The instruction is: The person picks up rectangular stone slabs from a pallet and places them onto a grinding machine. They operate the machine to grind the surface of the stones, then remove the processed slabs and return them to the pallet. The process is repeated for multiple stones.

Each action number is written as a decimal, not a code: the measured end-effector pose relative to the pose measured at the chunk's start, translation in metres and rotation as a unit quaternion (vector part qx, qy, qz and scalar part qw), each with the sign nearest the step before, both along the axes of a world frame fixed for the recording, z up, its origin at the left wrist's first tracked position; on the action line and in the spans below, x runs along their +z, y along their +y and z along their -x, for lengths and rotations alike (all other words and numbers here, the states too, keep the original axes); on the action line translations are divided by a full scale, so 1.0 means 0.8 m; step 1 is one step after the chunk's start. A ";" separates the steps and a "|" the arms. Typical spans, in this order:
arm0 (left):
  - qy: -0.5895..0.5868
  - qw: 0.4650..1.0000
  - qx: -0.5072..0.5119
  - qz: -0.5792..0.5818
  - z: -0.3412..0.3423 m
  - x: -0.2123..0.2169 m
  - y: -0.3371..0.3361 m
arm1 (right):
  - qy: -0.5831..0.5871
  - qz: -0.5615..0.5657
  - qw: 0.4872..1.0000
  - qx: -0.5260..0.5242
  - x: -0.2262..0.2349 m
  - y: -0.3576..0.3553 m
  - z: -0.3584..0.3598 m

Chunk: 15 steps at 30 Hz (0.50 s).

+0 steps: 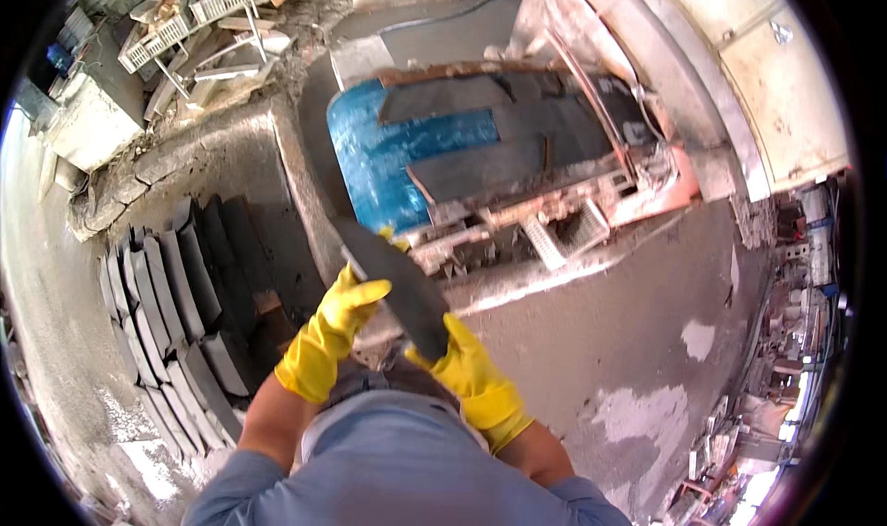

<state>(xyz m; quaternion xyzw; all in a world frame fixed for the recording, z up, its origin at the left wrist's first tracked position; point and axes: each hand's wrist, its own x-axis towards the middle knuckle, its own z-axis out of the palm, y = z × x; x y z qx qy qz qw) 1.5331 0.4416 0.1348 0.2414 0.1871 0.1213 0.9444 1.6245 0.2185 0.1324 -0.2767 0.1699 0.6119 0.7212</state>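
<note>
A dark grey flat slab (399, 284), like a slate or stone tile, is held tilted in front of my body between both hands. My left hand (344, 309), in a yellow rubber glove, is closed round its left edge, with the thumb on its face. My right hand (459, 364), in a matching glove, grips its lower right end; some of its fingers are behind the slab. Just beyond lies a blue-topped bench (370, 161), wet-looking, with several similar slabs (480, 169) laid flat on it. To my left, more dark slabs (189, 309) stand on edge in rows.
A low concrete curb (300, 184) runs between the standing slabs and the bench. A white plastic crate piece (565, 235) sits at the bench's near side. White slatted racks (199, 27) and rubble are at far left. Wet floor (591, 332) stretches right, towards clutter along the wall.
</note>
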 end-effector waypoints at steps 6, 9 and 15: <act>0.004 0.990 -0.092 -0.103 -0.031 0.006 -0.016 | -0.294 0.088 0.944 -0.122 0.020 -0.056 -0.050; -0.077 0.993 -0.083 0.020 -0.026 0.026 -0.010 | -0.375 0.092 0.914 -0.128 0.033 -0.087 -0.063; 0.011 0.944 -0.251 -0.214 0.040 -0.001 0.046 | -0.409 0.074 0.910 0.002 0.039 -0.094 -0.078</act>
